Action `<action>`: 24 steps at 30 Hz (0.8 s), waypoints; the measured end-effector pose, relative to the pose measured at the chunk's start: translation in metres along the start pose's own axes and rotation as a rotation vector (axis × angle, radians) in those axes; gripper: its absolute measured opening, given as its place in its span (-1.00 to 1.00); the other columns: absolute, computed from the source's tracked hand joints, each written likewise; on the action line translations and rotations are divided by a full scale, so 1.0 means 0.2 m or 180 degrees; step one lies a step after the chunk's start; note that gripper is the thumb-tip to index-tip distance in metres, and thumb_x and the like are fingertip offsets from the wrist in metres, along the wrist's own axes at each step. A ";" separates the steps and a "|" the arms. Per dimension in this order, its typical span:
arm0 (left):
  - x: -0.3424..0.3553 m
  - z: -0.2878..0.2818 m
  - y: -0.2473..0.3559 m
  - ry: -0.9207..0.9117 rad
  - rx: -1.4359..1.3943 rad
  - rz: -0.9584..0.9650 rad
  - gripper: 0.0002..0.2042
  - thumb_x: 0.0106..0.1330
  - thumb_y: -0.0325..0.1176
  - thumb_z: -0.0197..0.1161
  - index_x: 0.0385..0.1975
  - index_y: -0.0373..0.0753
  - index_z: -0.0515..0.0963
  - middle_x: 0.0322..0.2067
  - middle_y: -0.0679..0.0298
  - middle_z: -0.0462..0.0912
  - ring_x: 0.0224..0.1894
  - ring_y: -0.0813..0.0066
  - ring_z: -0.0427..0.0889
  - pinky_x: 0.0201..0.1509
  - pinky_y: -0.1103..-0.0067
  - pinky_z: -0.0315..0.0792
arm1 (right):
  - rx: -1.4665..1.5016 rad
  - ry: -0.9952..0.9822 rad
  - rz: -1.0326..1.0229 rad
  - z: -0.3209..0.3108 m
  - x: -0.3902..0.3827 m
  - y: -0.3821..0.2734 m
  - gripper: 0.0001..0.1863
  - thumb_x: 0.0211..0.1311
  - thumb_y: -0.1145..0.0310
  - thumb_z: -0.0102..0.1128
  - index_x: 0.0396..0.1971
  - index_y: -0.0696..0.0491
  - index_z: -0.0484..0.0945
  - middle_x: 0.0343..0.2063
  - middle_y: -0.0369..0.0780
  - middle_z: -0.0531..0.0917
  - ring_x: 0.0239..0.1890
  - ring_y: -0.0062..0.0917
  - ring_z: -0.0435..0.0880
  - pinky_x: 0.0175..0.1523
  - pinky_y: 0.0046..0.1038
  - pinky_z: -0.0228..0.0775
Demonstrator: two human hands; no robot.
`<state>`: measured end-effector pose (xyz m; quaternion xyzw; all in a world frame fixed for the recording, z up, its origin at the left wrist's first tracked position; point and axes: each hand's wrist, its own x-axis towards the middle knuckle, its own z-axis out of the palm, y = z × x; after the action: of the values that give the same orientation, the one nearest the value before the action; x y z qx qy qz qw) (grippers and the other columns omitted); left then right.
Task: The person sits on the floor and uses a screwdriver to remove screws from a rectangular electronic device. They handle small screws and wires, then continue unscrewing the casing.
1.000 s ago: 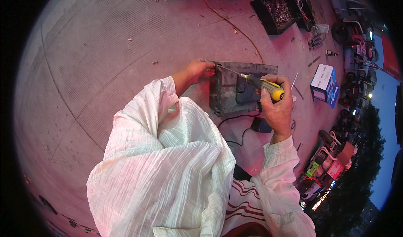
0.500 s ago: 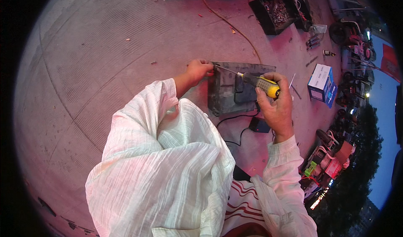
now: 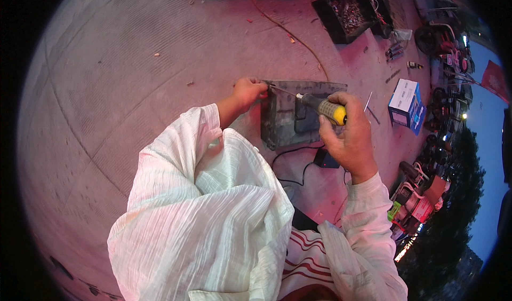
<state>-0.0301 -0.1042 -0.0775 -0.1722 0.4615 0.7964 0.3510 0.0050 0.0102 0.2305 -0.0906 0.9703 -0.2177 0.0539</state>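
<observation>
My right hand (image 3: 349, 135) is wrapped round the yellow and dark handle of a screwdriver (image 3: 329, 110). Its shaft slants up and left to the far left corner of a dark, flat, box-like case (image 3: 282, 127) on the ground. At that same corner my left hand (image 3: 249, 92) has its fingers bent and pressed together by the screwdriver's tip. Whatever small part the left fingers may hold is too small to make out. A raised block with a handle-like shape shows on the case's top, partly behind the right hand.
Just nearer than the case lies a small black box (image 3: 326, 158) with a black cable. A brown cord (image 3: 290, 31) runs away across the concrete. To the right are a blue and white carton (image 3: 406, 106), a black bin of small metal parts (image 3: 344, 15) and parked motorbikes (image 3: 421, 197).
My right hand and the screwdriver's handle have turned a little, while the tip stays at the case's corner. The whole view has shifted slightly.
</observation>
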 end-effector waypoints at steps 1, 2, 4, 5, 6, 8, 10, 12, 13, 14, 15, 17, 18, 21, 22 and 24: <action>0.00 -0.01 0.00 -0.0010 0.0009 -0.0001 -0.85 0.15 -0.46 0.20 -0.34 -0.41 0.56 -0.35 0.19 0.61 -0.33 0.40 0.61 -0.20 0.56 0.52 | -0.0124 -0.0030 -0.0008 0.00 0.01 0.00 -0.64 0.01 0.42 0.28 -0.18 0.15 0.39 -0.30 -0.03 0.53 -0.24 -0.15 0.55 -0.16 -0.31 0.39; 0.00 -0.01 0.00 -0.0024 0.0014 -0.0011 -0.84 0.14 -0.46 0.20 -0.34 -0.41 0.56 -0.35 0.19 0.61 -0.33 0.40 0.61 -0.20 0.57 0.52 | -0.0250 -0.0067 -0.0006 0.00 0.01 0.00 -0.65 0.01 0.43 0.27 -0.19 0.15 0.39 -0.29 -0.02 0.52 -0.24 -0.14 0.55 -0.16 -0.31 0.40; 0.00 0.00 0.00 0.0051 -0.0126 0.0010 -0.88 0.09 -0.48 0.22 -0.43 -0.41 0.56 -0.44 0.19 0.61 -0.39 0.42 0.60 -0.29 0.57 0.51 | -0.0257 -0.0180 0.0464 -0.02 0.03 -0.02 -0.65 0.01 0.44 0.27 -0.19 0.15 0.39 -0.28 -0.03 0.52 -0.22 -0.13 0.55 -0.16 -0.31 0.40; 0.00 0.00 0.00 0.0081 -0.0195 0.0019 -0.90 0.07 -0.49 0.23 -0.48 -0.40 0.56 -0.48 0.19 0.60 -0.43 0.43 0.60 -0.33 0.58 0.51 | -0.0263 -0.0232 0.0704 -0.02 0.04 -0.02 -0.65 0.01 0.44 0.28 -0.19 0.15 0.39 -0.28 -0.03 0.52 -0.21 -0.13 0.55 -0.16 -0.32 0.40; 0.00 0.01 0.00 0.0033 -0.0108 -0.0004 -0.89 0.09 -0.48 0.22 -0.43 -0.40 0.56 -0.44 0.19 0.61 -0.40 0.43 0.60 -0.29 0.57 0.51 | -0.0135 -0.0103 0.0486 -0.02 0.04 -0.02 -0.65 0.02 0.43 0.27 -0.19 0.14 0.39 -0.28 -0.03 0.53 -0.21 -0.13 0.55 -0.16 -0.31 0.40; 0.01 0.00 0.00 -0.0052 0.0065 -0.0045 -0.86 0.14 -0.46 0.20 -0.35 -0.39 0.56 -0.36 0.19 0.62 -0.34 0.42 0.61 -0.21 0.57 0.52 | 0.0124 0.0150 0.0038 -0.02 0.06 -0.02 -0.66 0.04 0.41 0.27 -0.19 0.13 0.39 -0.28 -0.02 0.53 -0.21 -0.12 0.56 -0.18 -0.30 0.40; 0.01 -0.01 -0.01 -0.0044 0.0081 -0.0011 -0.86 0.15 -0.46 0.20 -0.36 -0.39 0.55 -0.36 0.19 0.62 -0.34 0.42 0.60 -0.21 0.57 0.52 | -0.0098 0.0027 -0.0194 -0.02 0.06 -0.01 -0.66 0.05 0.41 0.26 -0.18 0.14 0.39 -0.27 -0.01 0.54 -0.20 -0.10 0.56 -0.18 -0.28 0.40; 0.01 -0.01 0.00 -0.0051 0.0044 -0.0014 -0.86 0.15 -0.45 0.21 -0.36 -0.39 0.55 -0.36 0.19 0.62 -0.34 0.43 0.60 -0.21 0.57 0.52 | -0.0244 -0.0092 -0.0078 -0.03 0.06 0.00 -0.66 0.06 0.41 0.24 -0.18 0.14 0.39 -0.27 0.00 0.54 -0.21 -0.09 0.57 -0.18 -0.27 0.40; 0.00 -0.01 0.00 -0.0059 -0.0001 -0.0037 -0.86 0.15 -0.45 0.21 -0.36 -0.39 0.55 -0.36 0.20 0.61 -0.34 0.43 0.60 -0.21 0.57 0.51 | -0.0277 -0.0152 0.0153 -0.03 0.06 -0.01 -0.67 0.06 0.41 0.23 -0.17 0.14 0.39 -0.26 0.01 0.53 -0.23 -0.08 0.57 -0.18 -0.27 0.40; 0.00 -0.01 0.01 -0.0068 -0.0044 -0.0062 -0.86 0.16 -0.44 0.21 -0.36 -0.39 0.55 -0.36 0.20 0.61 -0.33 0.43 0.60 -0.21 0.57 0.51 | -0.0307 -0.0211 0.0388 -0.03 0.06 -0.01 -0.67 0.07 0.42 0.22 -0.17 0.15 0.39 -0.25 0.01 0.53 -0.24 -0.08 0.57 -0.18 -0.27 0.40; 0.00 -0.02 0.01 -0.0091 -0.0023 -0.0079 -0.86 0.16 -0.44 0.22 -0.36 -0.39 0.54 -0.36 0.20 0.61 -0.33 0.42 0.60 -0.20 0.57 0.51 | -0.0225 -0.0125 0.0324 -0.03 0.06 -0.02 -0.67 0.07 0.41 0.22 -0.17 0.15 0.38 -0.25 0.01 0.54 -0.24 -0.08 0.57 -0.19 -0.27 0.40; 0.00 -0.02 0.02 -0.0136 0.0021 -0.0116 -0.85 0.17 -0.43 0.22 -0.35 -0.38 0.54 -0.36 0.20 0.61 -0.33 0.42 0.60 -0.20 0.57 0.51 | -0.0058 0.0046 0.0198 -0.03 0.06 -0.03 -0.68 0.07 0.40 0.23 -0.18 0.15 0.38 -0.24 0.01 0.54 -0.24 -0.09 0.57 -0.19 -0.26 0.40; -0.01 -0.01 0.03 -0.0121 -0.0051 -0.0107 -0.87 0.14 -0.44 0.22 -0.38 -0.38 0.55 -0.38 0.20 0.61 -0.35 0.42 0.60 -0.22 0.56 0.51 | -0.0082 0.0020 0.0154 -0.03 0.07 -0.02 -0.67 0.08 0.39 0.22 -0.18 0.15 0.38 -0.24 0.02 0.54 -0.25 -0.09 0.57 -0.19 -0.27 0.40; -0.02 -0.01 0.04 -0.0109 -0.0173 -0.0102 -0.87 0.12 -0.45 0.23 -0.40 -0.38 0.55 -0.40 0.20 0.61 -0.37 0.43 0.60 -0.24 0.56 0.51 | -0.0202 -0.0118 0.0246 -0.04 0.07 -0.02 -0.66 0.07 0.40 0.22 -0.16 0.16 0.37 -0.24 0.02 0.54 -0.24 -0.09 0.57 -0.17 -0.28 0.41; -0.02 -0.02 0.03 -0.0131 -0.0147 -0.0121 -0.86 0.15 -0.43 0.22 -0.37 -0.38 0.54 -0.37 0.20 0.61 -0.35 0.42 0.60 -0.22 0.56 0.51 | -0.0271 -0.0201 0.0436 -0.04 0.07 -0.03 -0.65 0.07 0.41 0.22 -0.16 0.16 0.37 -0.24 0.02 0.54 -0.23 -0.09 0.57 -0.17 -0.28 0.41; -0.02 -0.01 0.04 -0.0183 -0.0115 -0.0147 -0.84 0.19 -0.42 0.22 -0.34 -0.39 0.54 -0.34 0.20 0.60 -0.32 0.41 0.60 -0.20 0.56 0.51 | -0.0199 -0.0161 0.0500 -0.04 0.07 -0.02 -0.64 0.05 0.43 0.22 -0.15 0.16 0.37 -0.24 0.01 0.54 -0.22 -0.09 0.56 -0.15 -0.29 0.41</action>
<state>-0.0331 -0.1099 -0.0725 -0.1662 0.4327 0.8009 0.3792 -0.0092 0.0071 0.2391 -0.0213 0.9791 -0.1800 0.0925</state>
